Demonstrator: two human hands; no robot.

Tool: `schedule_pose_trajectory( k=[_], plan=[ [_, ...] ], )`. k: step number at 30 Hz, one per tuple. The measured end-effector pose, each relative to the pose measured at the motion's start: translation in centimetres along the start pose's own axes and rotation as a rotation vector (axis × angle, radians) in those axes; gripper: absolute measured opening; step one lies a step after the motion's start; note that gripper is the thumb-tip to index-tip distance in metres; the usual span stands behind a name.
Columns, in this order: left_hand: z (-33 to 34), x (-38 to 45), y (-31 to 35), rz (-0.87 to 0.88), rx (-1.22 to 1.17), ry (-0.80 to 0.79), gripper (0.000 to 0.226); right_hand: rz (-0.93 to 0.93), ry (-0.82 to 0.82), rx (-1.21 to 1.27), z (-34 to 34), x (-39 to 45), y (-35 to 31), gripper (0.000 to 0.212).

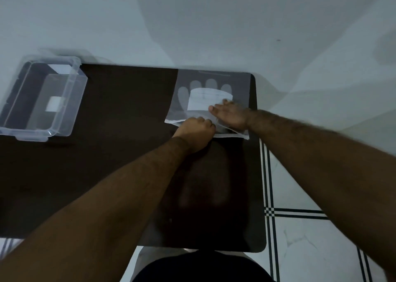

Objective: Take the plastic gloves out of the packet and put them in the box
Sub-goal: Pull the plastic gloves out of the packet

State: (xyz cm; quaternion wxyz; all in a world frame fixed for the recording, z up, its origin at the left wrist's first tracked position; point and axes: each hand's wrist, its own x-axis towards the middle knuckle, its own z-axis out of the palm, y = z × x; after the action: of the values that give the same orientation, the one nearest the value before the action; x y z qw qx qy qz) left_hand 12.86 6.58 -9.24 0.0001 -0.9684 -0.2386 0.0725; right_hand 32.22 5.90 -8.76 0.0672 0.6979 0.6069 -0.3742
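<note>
Gripping packet (211, 101) edge w/ fisted left hand (196, 129), right hand (230, 115) flat, fingers spread.

Left hand (196, 129) is curled over the packet (211, 97) mouth, so whether its fingers pinch the near edge can't be made out; right hand (230, 114) covers the packet's near right corner, its fingertips blurred. Print on the white label is unreadable. The box (40, 97) runs off the left edge, and the table (120, 101) is cut there too
</note>
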Motion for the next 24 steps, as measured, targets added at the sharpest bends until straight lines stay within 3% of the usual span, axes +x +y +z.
schedule_pose_trajectory(
  k=[4,9,14,19,22,24],
  plan=[
    [0.0,-2.2,0.9,0.055,-0.005,0.051,0.021,0.072,-0.001,-0.158,-0.1,0.6,0.1,0.101],
    [0.3,-5.3,2.5,0.100,-0.011,0.108,0.011,0.045,-0.004,-0.312,-0.3,0.3,-0.3,0.093],
    [0.3,-9.2,3.4,0.125,-0.073,0.136,0.017,0.038,-0.008,-0.378,-0.1,0.7,-0.1,0.093],
    [1.4,-13.6,3.7,0.128,-0.083,0.123,0.021,0.050,0.074,-0.498,0.5,0.3,-1.0,0.087],
    [2.4,-16.5,3.8,0.119,-0.090,0.130,0.009,0.031,0.169,-0.485,1.8,-0.2,-2.9,0.077],
    [3.2,-18.3,3.9,0.097,-0.093,0.138,0.016,-0.004,0.211,-0.459,2.9,-0.6,-4.6,0.071]
  ],
)
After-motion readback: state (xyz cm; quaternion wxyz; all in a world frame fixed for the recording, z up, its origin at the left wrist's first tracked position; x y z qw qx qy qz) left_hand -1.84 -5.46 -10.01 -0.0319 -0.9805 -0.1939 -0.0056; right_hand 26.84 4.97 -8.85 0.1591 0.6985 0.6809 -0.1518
